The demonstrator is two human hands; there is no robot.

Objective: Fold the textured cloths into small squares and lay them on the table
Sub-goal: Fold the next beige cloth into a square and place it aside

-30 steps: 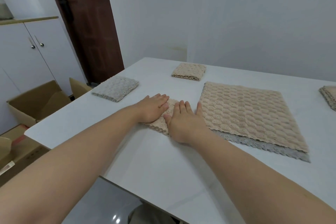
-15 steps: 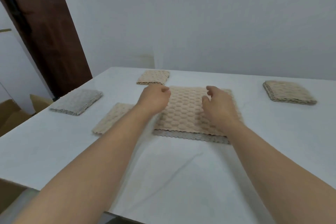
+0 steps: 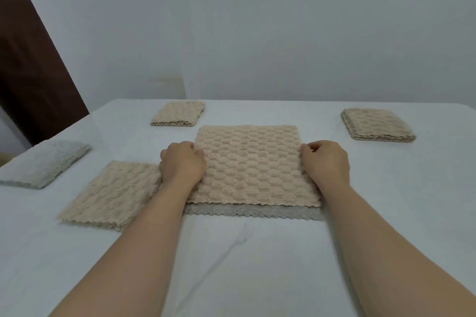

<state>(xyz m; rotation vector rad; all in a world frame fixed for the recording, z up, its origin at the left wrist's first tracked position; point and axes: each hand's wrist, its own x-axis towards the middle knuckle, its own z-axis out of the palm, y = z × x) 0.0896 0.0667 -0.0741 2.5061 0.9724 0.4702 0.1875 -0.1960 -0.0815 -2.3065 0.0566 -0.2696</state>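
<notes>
A large beige textured cloth (image 3: 251, 166) lies flat in the middle of the white table (image 3: 244, 260), on top of a grey cloth (image 3: 253, 211) whose near edge sticks out beneath it. My left hand (image 3: 183, 163) grips the beige cloth's left edge with curled fingers. At the right edge, my right hand (image 3: 325, 162) pinches the same cloth. Folded squares lie around: a beige one (image 3: 109, 194) just left of my left hand, a grey one (image 3: 42, 162) at the far left, a beige one (image 3: 179, 113) at the back, and another beige one (image 3: 377, 124) at the back right.
A dark brown door (image 3: 31, 59) stands at the left beyond the table's corner. A plain pale wall (image 3: 283, 28) runs behind the table. Bare tabletop stretches between me and the cloths.
My hands left the small folded beige square at the left and moved to the large beige cloth, spreading from its middle out to its left and right edges. The view turned right.
</notes>
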